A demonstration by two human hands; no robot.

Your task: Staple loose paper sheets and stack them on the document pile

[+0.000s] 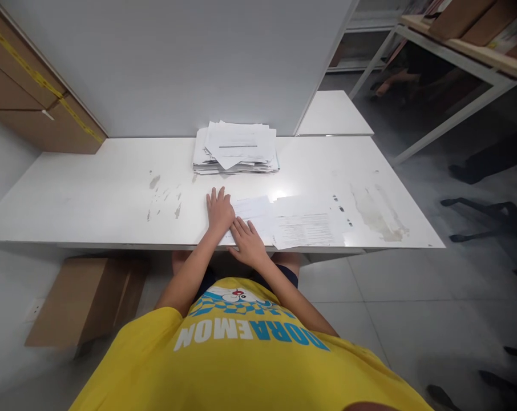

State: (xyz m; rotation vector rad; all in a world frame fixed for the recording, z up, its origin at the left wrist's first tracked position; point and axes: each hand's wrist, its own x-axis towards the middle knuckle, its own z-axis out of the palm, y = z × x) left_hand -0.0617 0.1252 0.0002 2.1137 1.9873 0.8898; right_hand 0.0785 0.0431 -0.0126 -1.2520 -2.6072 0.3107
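Observation:
My left hand lies flat with fingers stretched out on the white table, at the left edge of a small white sheet of paper. My right hand also lies flat and open, pressing on the near part of that sheet by the table's front edge. A second printed sheet lies just right of my hands. An untidy stack of papers sits further back in the middle of the table, out of my hands' reach.
A white partition wall stands behind the table. Cardboard boxes are at the upper left and under the table at left. A white-framed shelf and chair legs stand to the right on the grey floor.

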